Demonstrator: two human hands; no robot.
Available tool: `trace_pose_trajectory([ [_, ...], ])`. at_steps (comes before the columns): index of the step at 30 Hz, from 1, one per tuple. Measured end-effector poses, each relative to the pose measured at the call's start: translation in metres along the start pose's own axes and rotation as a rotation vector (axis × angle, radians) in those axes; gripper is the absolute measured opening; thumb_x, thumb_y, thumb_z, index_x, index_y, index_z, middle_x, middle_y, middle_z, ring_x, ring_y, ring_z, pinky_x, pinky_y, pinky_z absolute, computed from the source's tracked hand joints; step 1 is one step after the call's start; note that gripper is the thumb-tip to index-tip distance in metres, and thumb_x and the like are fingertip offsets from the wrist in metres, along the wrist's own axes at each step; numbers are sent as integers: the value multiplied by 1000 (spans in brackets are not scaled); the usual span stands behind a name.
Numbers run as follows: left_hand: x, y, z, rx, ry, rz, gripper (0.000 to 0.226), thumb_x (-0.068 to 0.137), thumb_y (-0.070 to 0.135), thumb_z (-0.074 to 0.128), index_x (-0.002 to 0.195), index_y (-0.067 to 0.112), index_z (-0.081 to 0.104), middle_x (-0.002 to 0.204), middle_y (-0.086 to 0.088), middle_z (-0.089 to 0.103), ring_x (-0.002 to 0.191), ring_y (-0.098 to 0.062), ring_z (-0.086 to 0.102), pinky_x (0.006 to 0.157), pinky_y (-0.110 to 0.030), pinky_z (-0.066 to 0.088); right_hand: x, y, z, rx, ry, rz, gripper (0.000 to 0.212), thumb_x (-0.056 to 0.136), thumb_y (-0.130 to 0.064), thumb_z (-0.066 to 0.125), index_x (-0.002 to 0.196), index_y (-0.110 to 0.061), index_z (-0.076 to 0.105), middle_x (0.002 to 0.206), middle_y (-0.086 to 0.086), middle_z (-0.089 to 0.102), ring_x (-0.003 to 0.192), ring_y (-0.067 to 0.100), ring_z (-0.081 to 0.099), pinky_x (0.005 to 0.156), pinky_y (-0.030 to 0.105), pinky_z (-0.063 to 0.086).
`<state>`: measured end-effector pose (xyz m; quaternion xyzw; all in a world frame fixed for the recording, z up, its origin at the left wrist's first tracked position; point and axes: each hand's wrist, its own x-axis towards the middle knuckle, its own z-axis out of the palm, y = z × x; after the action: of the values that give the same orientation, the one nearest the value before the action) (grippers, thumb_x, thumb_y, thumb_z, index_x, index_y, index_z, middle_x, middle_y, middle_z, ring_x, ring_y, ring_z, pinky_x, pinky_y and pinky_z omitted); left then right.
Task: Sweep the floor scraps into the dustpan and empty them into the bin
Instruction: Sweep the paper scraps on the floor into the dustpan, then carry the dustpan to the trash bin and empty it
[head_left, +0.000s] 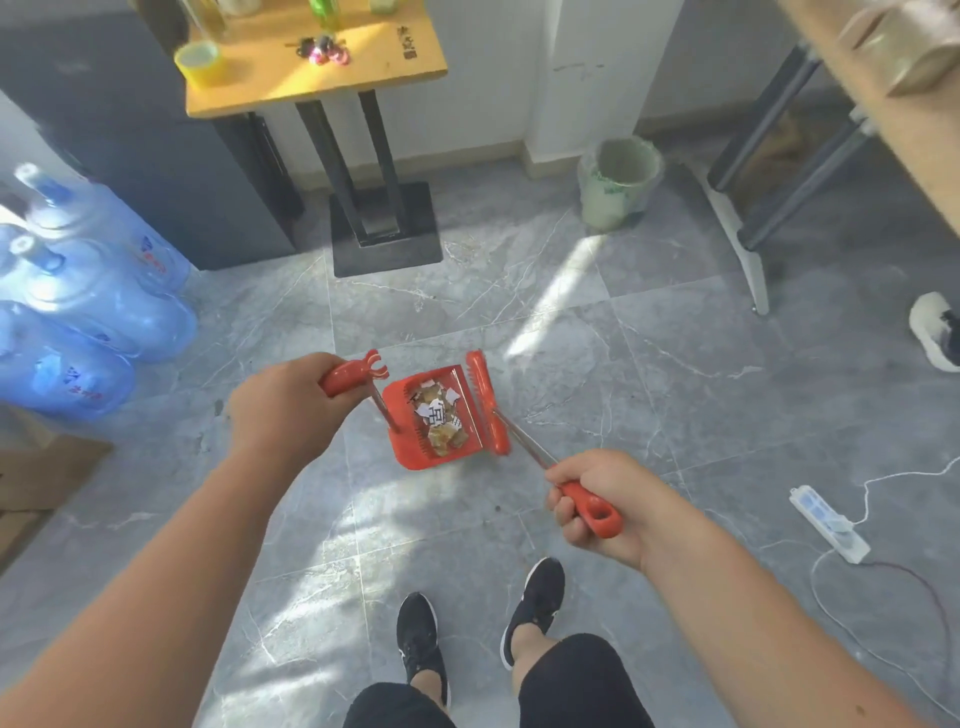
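Note:
A red long-handled dustpan (402, 410) sits low over the grey floor at the centre, with paper and brown scraps (439, 418) lying inside it. My left hand (283, 410) is closed around the red grip of its handle. A red broom head (485, 402) rests against the dustpan's right edge. Its thin metal shaft runs back to the red grip held in my right hand (597, 501). The bin (621, 182), lined with a pale green bag, stands against the far wall, to the right beyond the dustpan.
Blue water jugs (98, 291) crowd the left side. A wooden table on a black pedestal base (387, 234) stands at the back. A desk frame (748, 244) and someone's white shoe (935, 330) are on the right. A power strip (828, 522) with cords lies on the floor near my right.

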<state>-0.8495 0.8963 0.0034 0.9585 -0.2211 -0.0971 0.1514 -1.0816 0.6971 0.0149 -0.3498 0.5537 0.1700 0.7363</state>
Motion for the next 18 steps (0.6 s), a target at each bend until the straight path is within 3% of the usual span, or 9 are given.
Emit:
trace_pose_trajectory([
  [8,32,120,-10,7,108,70,30,83,59,69,95,32,74,73,5,66,68,-21,51,60,-30,34,-22,-67,-83,11,-3,-115,15,94,1,56,83,-8,50,60,9,46,35,10,45,35,15,28],
  [12,51,175,-16,9,138,71,29,85,61,66,92,34,71,64,13,54,67,-22,51,58,-29,33,-32,-101,-121,37,4,-157,14,93,1,56,85,-8,50,60,9,46,36,9,45,35,14,27],
  [18,89,244,-14,-61,197,115,26,86,62,64,80,37,67,59,14,55,58,-19,54,52,-26,31,-35,-158,-168,79,39,-208,12,90,3,54,86,-8,50,61,10,47,38,11,45,37,14,27],
])
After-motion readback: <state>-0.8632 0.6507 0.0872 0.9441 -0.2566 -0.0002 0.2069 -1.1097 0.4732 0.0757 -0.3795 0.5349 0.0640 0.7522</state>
